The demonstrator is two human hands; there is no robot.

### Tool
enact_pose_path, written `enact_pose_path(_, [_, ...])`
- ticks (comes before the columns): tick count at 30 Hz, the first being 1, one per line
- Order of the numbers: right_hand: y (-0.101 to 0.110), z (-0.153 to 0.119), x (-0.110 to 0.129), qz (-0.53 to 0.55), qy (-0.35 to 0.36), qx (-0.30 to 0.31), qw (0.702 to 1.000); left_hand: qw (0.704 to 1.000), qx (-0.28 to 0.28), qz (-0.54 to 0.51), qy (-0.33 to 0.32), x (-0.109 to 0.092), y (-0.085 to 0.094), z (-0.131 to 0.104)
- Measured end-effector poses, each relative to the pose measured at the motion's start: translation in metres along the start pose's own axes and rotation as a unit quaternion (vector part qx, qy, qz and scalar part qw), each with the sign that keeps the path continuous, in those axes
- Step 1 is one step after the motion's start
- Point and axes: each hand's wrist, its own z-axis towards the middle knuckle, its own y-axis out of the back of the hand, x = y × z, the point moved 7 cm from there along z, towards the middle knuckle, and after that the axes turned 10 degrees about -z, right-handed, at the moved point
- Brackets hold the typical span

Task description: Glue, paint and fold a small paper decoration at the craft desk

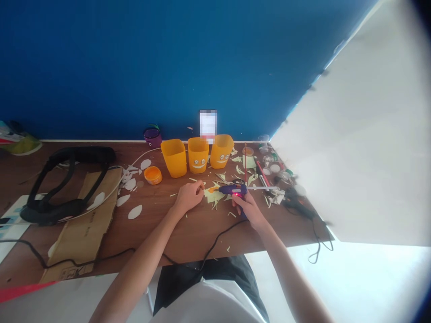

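In my right hand (248,210) is a blue-purple hot glue gun (232,189) with a small red light, its fingers wrapped round the handle. A pale glue stick (261,188) sticks out of its back, and its orange nozzle (212,190) points left. My left hand (189,196) rests low over the table just left of the nozzle, fingers curled in; whatever they may hold is hidden. Pale green paper scraps (215,197) lie under the nozzle. Behind stand three yellow cups: a left cup (174,159) showing no face, a middle cup (198,157) and a right cup (222,152) with smiling faces.
White leaf-shaped cutouts (135,212) and an open orange paint jar (153,175) lie left. Farther left are a black headset-like frame (70,157) and cardboard (84,229). A phone (208,123) leans on the wall. The gun's black cord (218,235) crosses the front edge.
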Motion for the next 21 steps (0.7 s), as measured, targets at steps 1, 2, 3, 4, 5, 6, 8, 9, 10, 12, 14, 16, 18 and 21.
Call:
enact_pose_path(1, [0.0006, -0.0001, 0.0001, 0.0, 0.002, -0.001, 1.0, 1.0, 0.0, 0.0, 0.0, 0.0, 0.0, 0.0])
enact_pose_path(2, [0.0013, -0.0002, 0.0003, 0.001, 0.003, -0.003, 1.0, 1.0, 0.0, -0.001, 0.0, -0.0001, 0.0001, 0.0])
enact_pose_path(3, [0.0018, -0.0003, 0.0005, 0.001, 0.004, -0.005, 1.0, 1.0, 0.0, -0.001, 0.0, -0.0003, 0.0003, -0.0001])
enact_pose_path(4, [0.0019, -0.0004, 0.0008, 0.0, 0.004, -0.005, 1.0, 1.0, 0.0, -0.002, -0.001, -0.0006, 0.0005, -0.0003])
enact_pose_path(5, [0.0019, -0.0005, 0.0011, 0.0, 0.004, -0.005, 1.0, 1.0, -0.001, -0.003, -0.001, -0.0007, 0.0007, -0.0004])
enact_pose_path(6, [0.0018, -0.0006, 0.0015, 0.0, 0.003, -0.006, 1.0, 1.0, -0.001, -0.004, -0.001, -0.0008, 0.0008, -0.0005])
enact_pose_path(8, [0.002, -0.0009, 0.0017, 0.001, 0.0, -0.01, 1.0, 1.0, -0.002, -0.006, 0.0, -0.0006, 0.001, -0.0007])
enact_pose_path(9, [0.0024, -0.001, 0.0014, 0.002, -0.002, -0.013, 1.0, 1.0, -0.002, -0.007, 0.0, -0.0004, 0.001, -0.0007])
enact_pose_path(10, [0.0029, -0.001, 0.0007, 0.003, -0.004, -0.016, 1.0, 1.0, -0.003, -0.008, 0.0, -0.0002, 0.0011, -0.0007])
enact_pose_path(12, [0.0039, -0.0007, -0.0011, 0.006, -0.003, -0.019, 1.0, 1.0, -0.004, -0.008, -0.002, 0.0, 0.0013, -0.0006])
enact_pose_path(14, [0.0049, -0.0002, -0.0034, 0.005, -0.001, -0.018, 1.0, 1.0, -0.003, -0.009, -0.004, 0.0, 0.0013, -0.0005])
enact_pose_path(16, [0.006, 0.0, -0.0052, 0.003, -0.001, -0.018, 1.0, 1.0, -0.003, -0.007, -0.004, -0.0001, 0.0014, -0.0005])
enact_pose_path(18, [0.0075, -0.0004, -0.0062, 0.002, -0.004, -0.022, 1.0, 1.0, -0.002, -0.005, -0.003, -0.0003, 0.0013, -0.0005])
enact_pose_path(21, [0.0099, -0.0014, -0.0054, 0.003, -0.008, -0.031, 0.999, 1.0, -0.001, -0.004, -0.003, -0.0008, 0.0009, -0.0006])
